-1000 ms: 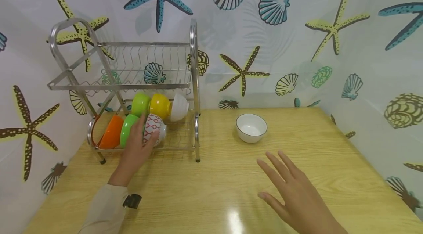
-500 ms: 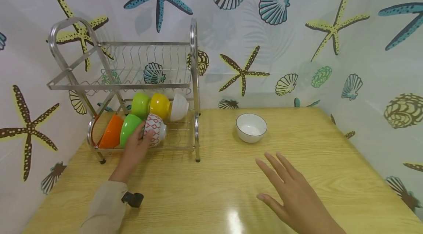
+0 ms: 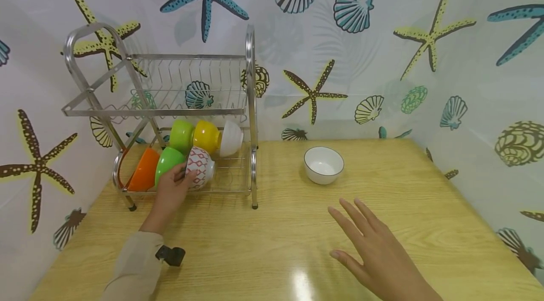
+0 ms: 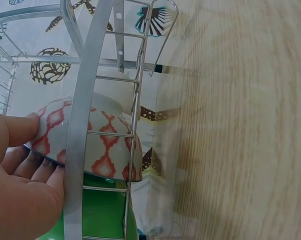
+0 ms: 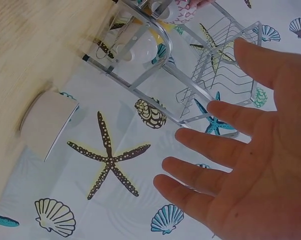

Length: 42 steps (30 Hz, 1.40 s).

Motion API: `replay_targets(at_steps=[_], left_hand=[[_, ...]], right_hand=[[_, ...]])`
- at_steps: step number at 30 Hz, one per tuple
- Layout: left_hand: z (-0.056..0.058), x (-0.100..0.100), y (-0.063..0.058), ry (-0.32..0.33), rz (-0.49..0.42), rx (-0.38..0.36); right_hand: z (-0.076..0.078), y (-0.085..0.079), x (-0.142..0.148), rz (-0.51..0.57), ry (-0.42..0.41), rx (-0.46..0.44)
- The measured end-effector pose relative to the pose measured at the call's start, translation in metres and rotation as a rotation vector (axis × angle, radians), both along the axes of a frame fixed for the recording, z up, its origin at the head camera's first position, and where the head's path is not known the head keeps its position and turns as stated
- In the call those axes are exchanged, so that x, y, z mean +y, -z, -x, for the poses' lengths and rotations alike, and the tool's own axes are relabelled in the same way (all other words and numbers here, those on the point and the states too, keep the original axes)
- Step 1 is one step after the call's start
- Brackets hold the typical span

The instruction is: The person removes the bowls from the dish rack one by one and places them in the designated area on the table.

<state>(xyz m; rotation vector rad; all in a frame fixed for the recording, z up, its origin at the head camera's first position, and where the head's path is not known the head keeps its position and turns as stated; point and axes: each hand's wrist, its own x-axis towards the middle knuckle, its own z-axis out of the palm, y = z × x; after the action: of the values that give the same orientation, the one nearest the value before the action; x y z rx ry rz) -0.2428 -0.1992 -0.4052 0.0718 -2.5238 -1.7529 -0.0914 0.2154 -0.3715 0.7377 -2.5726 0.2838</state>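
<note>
My left hand (image 3: pixel 172 190) pinches the rim of a white bowl with a red diamond pattern (image 3: pixel 199 167). In the left wrist view the thumb presses on the outside of the patterned bowl (image 4: pixel 109 145), and the fingers curl at its rim. The bowl stands on its side on the lower tier of a metal dish rack (image 3: pixel 191 112). Just left of it leans a green bowl (image 3: pixel 166 161), partly behind the hand. My right hand (image 3: pixel 382 249) hovers over the table with fingers spread, holding nothing. Beyond it a white bowl with a dark rim (image 3: pixel 323 166) sits upright.
An orange bowl (image 3: pixel 143 171) leans at the rack's left end. Behind, a lime bowl (image 3: pixel 182 135), a yellow bowl (image 3: pixel 206 136) and a plain white bowl (image 3: pixel 231 139) stand in a row. The wooden table (image 3: pixel 272 239) meets a patterned curtain (image 3: pixel 382 60).
My left hand has drawn slightly down and left, and its fingers have curled at the patterned bowl's rim. The bowl looks unmoved. My right hand has barely shifted.
</note>
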Motion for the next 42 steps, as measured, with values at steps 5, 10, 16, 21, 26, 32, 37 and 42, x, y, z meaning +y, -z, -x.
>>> replay_targets(at_steps=[5, 10, 16, 21, 26, 32, 37, 42], left_hand=[[0.001, -0.001, 0.003, -0.028, 0.01, 0.001], [0.001, 0.002, 0.003, -0.074, 0.029, 0.034], [-0.001, 0.003, 0.003, -0.1, -0.004, 0.011], [0.0, 0.001, 0.005, -0.113, -0.067, -0.027], [0.0, 0.0, 0.005, -0.12, -0.081, -0.045], [0.0, 0.003, 0.003, -0.131, -0.08, -0.052], [-0.001, 0.002, 0.005, -0.126, -0.103, -0.046], [-0.001, 0.0, 0.008, -0.122, -0.111, -0.031]], right_hand=[[0.001, 0.003, -0.001, 0.007, -0.003, -0.017], [0.001, 0.004, -0.001, 0.012, -0.003, -0.027], [0.002, 0.007, -0.001, 0.009, -0.005, -0.023], [0.001, 0.009, -0.001, 0.014, 0.002, -0.028], [0.0, 0.011, -0.001, 0.012, 0.009, -0.043], [0.001, 0.011, -0.001, 0.011, 0.01, -0.047], [0.0, 0.01, -0.002, 0.015, 0.014, -0.056], [0.0, 0.011, -0.003, 0.025, 0.01, -0.067]])
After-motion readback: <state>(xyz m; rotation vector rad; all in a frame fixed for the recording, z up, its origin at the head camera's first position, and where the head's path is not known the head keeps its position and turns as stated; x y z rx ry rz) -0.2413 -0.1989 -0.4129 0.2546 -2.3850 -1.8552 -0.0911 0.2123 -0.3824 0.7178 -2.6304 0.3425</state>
